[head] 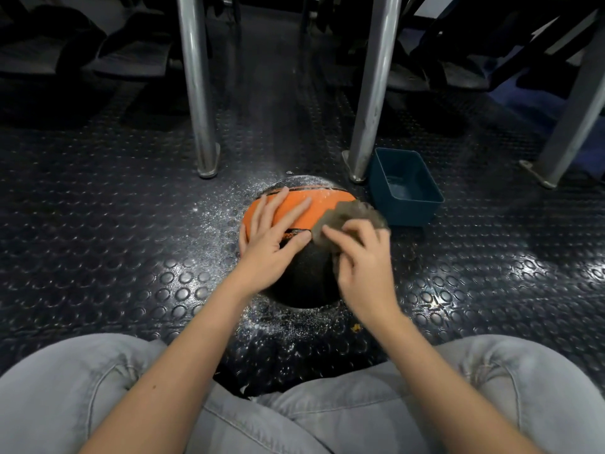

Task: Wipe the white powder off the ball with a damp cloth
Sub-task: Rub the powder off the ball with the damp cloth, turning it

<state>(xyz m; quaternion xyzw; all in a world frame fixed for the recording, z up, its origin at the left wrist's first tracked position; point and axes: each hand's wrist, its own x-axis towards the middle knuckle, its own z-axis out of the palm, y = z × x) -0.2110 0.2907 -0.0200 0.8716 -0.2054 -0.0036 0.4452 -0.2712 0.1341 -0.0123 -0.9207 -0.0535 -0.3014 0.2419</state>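
Your left hand (271,237) lies flat, fingers spread, on the ball (304,250) to stop it rolling on the floor (98,224). Your right hand (360,257) pinches the cloth (347,213) against its upper right. Powder (314,188) remains along the far edge; the near black panel looks clean.
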